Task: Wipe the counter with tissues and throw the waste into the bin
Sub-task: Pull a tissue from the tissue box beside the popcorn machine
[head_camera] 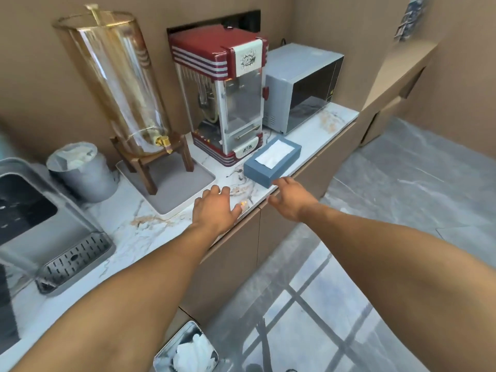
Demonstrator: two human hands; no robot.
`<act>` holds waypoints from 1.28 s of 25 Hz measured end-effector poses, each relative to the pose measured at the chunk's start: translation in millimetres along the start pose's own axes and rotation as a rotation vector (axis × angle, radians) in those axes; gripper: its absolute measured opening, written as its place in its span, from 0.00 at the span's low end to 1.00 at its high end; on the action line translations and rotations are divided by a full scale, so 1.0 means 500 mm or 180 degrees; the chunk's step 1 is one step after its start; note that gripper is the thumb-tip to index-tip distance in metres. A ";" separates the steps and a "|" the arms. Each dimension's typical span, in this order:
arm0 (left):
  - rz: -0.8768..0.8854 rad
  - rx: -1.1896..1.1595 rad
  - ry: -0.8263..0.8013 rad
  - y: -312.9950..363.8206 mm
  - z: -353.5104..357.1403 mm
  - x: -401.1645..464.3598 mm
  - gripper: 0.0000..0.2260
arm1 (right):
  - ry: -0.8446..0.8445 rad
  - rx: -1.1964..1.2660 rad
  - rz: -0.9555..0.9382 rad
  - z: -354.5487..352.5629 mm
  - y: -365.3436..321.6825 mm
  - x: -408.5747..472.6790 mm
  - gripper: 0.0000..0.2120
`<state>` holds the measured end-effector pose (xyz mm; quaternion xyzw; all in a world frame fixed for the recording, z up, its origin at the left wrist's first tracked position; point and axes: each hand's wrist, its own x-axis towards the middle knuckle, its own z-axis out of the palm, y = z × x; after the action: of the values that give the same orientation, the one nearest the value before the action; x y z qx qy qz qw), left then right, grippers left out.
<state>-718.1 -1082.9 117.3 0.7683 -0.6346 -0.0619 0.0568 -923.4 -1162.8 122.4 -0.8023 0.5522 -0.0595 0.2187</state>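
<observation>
Left hand (216,208) flat, palm down, on the marble counter (128,232) right at its front edge, fingers spread, gripping nothing. Small yellow bits (243,203) just beside its thumb, near the edge. Right hand (291,198) open too, fingers apart and empty, hovering at the counter's lip just short of the blue tissue box (272,162). White tissue (273,154) showing in the box's top opening. Box angled, one corner close to the front edge. Behind it, popcorn machine (225,103) and microwave (300,87) filling the back; glass drink dispenser (120,84) on its wooden stand and grey tray (171,191) to the left. Bare strip of counter between tray and box. Grey bin (80,170) with crumpled white waste on the counter, far left. Another open bin (185,350) on the floor below the counter front, white waste inside. Floor to the right open.
</observation>
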 end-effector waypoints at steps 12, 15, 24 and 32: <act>-0.0178 -0.0010 0.0201 0.172 -0.010 0.197 0.23 | 0.0233 -0.0042 -0.0364 -0.135 0.148 0.172 0.24; -0.0200 -0.0035 0.0119 0.182 0.021 0.268 0.22 | 0.0352 0.0029 -0.0385 -0.135 0.183 0.236 0.21; -0.0270 -0.0518 0.0007 0.187 0.128 0.520 0.21 | -0.0059 -0.0295 -0.0171 -0.121 0.261 0.477 0.25; -0.0352 -0.0420 -0.0088 0.173 0.179 0.618 0.17 | -0.0314 -0.0339 -0.0208 -0.083 0.258 0.663 0.21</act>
<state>-758.8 -1403.6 36.0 0.7958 -0.5864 -0.1172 0.0949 -921.3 -1515.1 57.6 -0.8323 0.5167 0.0025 0.2006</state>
